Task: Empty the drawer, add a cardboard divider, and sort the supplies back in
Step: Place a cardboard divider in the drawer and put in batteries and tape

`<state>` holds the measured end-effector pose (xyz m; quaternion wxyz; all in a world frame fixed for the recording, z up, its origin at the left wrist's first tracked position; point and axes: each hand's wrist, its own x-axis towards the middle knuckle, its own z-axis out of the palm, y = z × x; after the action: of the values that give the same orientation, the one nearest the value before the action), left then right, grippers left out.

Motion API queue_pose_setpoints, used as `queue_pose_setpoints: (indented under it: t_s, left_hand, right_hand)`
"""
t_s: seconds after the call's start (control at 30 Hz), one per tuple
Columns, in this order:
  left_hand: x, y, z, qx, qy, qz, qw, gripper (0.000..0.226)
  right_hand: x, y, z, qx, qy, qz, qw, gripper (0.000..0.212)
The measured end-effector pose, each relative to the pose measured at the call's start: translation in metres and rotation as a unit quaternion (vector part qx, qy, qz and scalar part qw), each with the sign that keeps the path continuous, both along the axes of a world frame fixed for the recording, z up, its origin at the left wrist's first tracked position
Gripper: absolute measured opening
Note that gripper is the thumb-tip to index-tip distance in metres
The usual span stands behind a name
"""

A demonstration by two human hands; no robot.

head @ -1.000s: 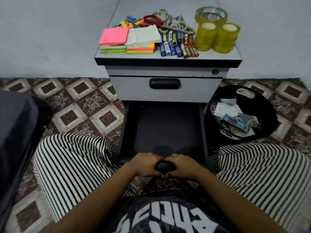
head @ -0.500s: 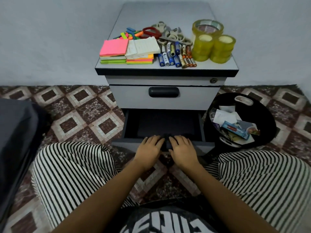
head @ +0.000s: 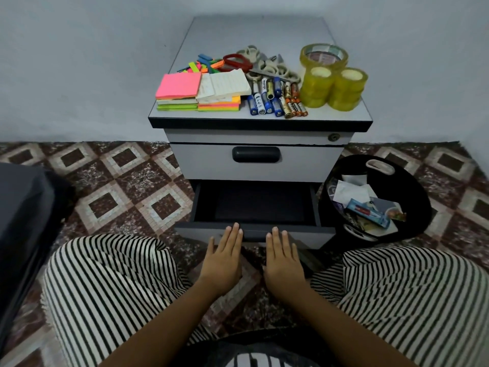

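Note:
The lower drawer [head: 321, 233] of the grey cabinet [head: 259, 123] stands partly open, its dark inside bare. My left hand [head: 225, 256] and my right hand [head: 283, 256] lie flat with straight fingers, fingertips against the drawer front. On the cabinet top sit sticky-note pads [head: 177, 87], a lined white pad [head: 225, 84], coloured tabs [head: 203, 64], scissors [head: 264, 64], several batteries [head: 275, 102] and three yellow tape rolls [head: 330, 78]. No cardboard divider is in view.
A black bin [head: 344, 176] with paper and packaging stands right of the drawer. The upper drawer [head: 255, 161] is closed. A dark grey object [head: 21, 213] sits at the left edge. My striped knees flank the drawer on patterned floor tiles.
The drawer has slid inward from fully pulled out. Both hands let go of the handle and flattened, now pressing fingertips on the drawer front.

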<state>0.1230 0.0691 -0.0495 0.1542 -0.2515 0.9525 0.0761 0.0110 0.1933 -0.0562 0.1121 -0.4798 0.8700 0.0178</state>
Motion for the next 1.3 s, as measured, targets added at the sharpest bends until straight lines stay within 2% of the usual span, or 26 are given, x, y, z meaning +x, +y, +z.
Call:
queue_pose_setpoints:
  t_s: [0.1, 0.2, 0.3, 0.6, 1.03, 1.1, 1.17, 1.2, 1.23, 1.27, 1.3]
  left_hand:
    - [-0.014, -0.017, 0.003, -0.011, -0.004, -0.006, 1.000, 0.071]
    - [-0.033, -0.036, 0.012, -0.016, -0.009, -0.010, 1.000, 0.067]
    - [-0.051, -0.046, 0.018, 0.003, -0.019, 0.027, 0.999, 0.067]
    - [-0.058, -0.043, 0.004, 0.041, -0.023, 0.034, 0.998, 0.071]
    - [-0.096, -0.067, 0.018, 0.025, -0.075, 0.050, 0.996, 0.071]
    - [-0.094, -0.066, 0.019, 0.037, -0.057, 0.059, 0.996, 0.071]
    - [-0.095, -0.067, 0.025, 0.068, 0.023, 0.079, 0.994, 0.066]
    - [-0.097, -0.068, 0.032, 0.108, 0.102, 0.115, 0.982, 0.060]
    - [-0.101, -0.067, 0.042, 0.178, 0.200, 0.181, 0.946, 0.051]
    - [-0.105, -0.065, 0.056, 0.282, 0.296, 0.269, 0.872, 0.040]
    - [-0.110, -0.064, 0.070, 0.401, 0.367, 0.348, 0.764, 0.028]
  right_hand:
    - [-0.014, -0.017, 0.014, -0.016, -0.018, -0.036, 0.999, 0.058]
    - [-0.035, -0.035, 0.022, 0.058, -0.042, -0.028, 0.997, 0.064]
    - [-0.054, -0.051, 0.027, 0.071, -0.041, -0.025, 0.996, 0.067]
    - [-0.054, -0.056, 0.021, 0.043, -0.116, -0.037, 0.992, 0.072]
    - [-0.076, -0.088, 0.030, 0.075, -0.116, -0.054, 0.989, 0.077]
    - [-0.075, -0.087, 0.030, 0.056, -0.124, -0.063, 0.989, 0.076]
    - [-0.075, -0.090, 0.036, -0.016, -0.146, -0.081, 0.986, 0.067]
    - [-0.075, -0.094, 0.042, -0.084, -0.187, -0.117, 0.972, 0.061]
    - [-0.076, -0.099, 0.051, -0.174, -0.263, -0.184, 0.931, 0.055]
    - [-0.076, -0.104, 0.063, -0.262, -0.376, -0.274, 0.845, 0.048]
    - [-0.078, -0.109, 0.076, -0.338, -0.498, -0.344, 0.721, 0.042]
